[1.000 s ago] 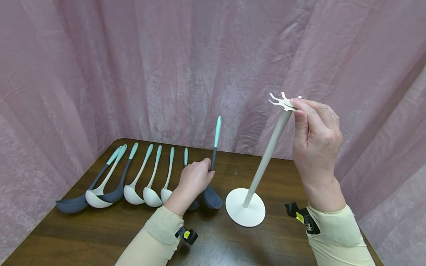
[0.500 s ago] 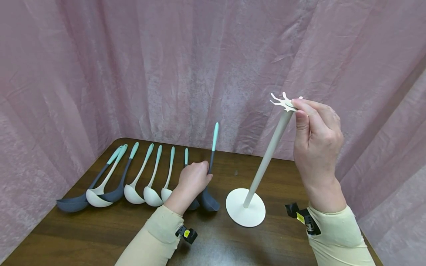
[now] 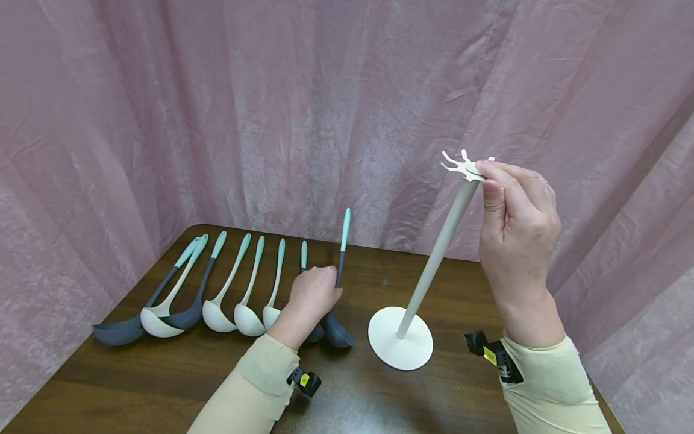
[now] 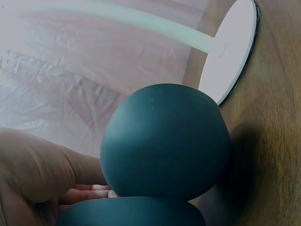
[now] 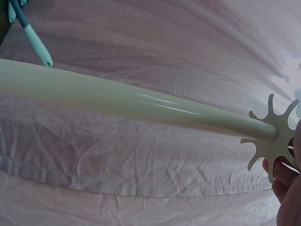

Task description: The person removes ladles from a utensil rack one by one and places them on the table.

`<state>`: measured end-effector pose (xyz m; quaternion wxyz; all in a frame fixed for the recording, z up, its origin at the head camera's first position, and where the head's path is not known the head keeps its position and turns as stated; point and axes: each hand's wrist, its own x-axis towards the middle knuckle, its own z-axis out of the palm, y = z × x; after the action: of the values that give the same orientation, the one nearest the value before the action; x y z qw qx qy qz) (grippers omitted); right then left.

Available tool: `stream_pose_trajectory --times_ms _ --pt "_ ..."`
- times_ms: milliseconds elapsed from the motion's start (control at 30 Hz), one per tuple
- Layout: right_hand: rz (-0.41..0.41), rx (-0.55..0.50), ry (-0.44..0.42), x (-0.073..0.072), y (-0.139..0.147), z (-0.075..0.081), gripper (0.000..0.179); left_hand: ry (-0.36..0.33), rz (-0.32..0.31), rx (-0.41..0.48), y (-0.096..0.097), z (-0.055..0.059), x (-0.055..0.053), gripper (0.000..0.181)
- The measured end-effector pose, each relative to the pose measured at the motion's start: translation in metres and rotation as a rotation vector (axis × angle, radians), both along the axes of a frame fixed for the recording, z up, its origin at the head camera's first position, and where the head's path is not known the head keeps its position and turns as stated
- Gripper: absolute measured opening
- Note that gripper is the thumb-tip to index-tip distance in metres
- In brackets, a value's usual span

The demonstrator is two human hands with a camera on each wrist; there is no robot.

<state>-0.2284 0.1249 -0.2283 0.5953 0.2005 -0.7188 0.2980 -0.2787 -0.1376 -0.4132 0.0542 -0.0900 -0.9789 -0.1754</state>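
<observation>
My left hand (image 3: 311, 296) grips a dark grey ladle (image 3: 338, 333) by its shaft, with the turquoise handle end standing up above the fist. The rounded bowl of this ladle (image 4: 164, 141) fills the middle of the left wrist view, close over the table. Right beside it lies another dark ladle (image 3: 316, 334), partly hidden by the left hand. My right hand (image 3: 517, 223) pinches the rim of the hooked top (image 3: 465, 166) of a white utensil stand (image 3: 436, 256). In the right wrist view its curved hooks (image 5: 270, 150) spread out bare around the pole, with fingers at the edge.
To the left, several more ladles lie in a row, white ones (image 3: 249, 319) and dark ones (image 3: 120, 330), with turquoise handle ends pointing to the back. The stand's round base (image 3: 382, 337) rests on the brown wooden table (image 3: 162, 386). A pink curtain (image 3: 325, 120) hangs behind.
The left hand has moved slightly down and left with the dark ladle, bringing its bowl closer to the neighbouring dark ladle. The right hand stays at the stand's top.
</observation>
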Motion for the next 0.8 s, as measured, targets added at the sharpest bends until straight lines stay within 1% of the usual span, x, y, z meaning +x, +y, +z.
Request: stream_pose_trajectory --times_ms 200,500,800 --pt "-0.001 0.003 -0.003 0.0005 0.0002 0.0001 0.041 -0.021 0.016 -0.016 -0.0006 -0.001 -0.0006 0.021" --pt "-0.002 0.002 -0.008 0.0005 0.0006 -0.0001 0.038 -0.024 0.026 -0.074 -0.0023 -0.0029 -0.0004 0.028" --pt "-0.003 -0.003 -0.008 0.0005 0.0 0.0004 0.037 -0.032 0.019 -0.128 -0.0042 -0.0081 -0.0026 0.022"
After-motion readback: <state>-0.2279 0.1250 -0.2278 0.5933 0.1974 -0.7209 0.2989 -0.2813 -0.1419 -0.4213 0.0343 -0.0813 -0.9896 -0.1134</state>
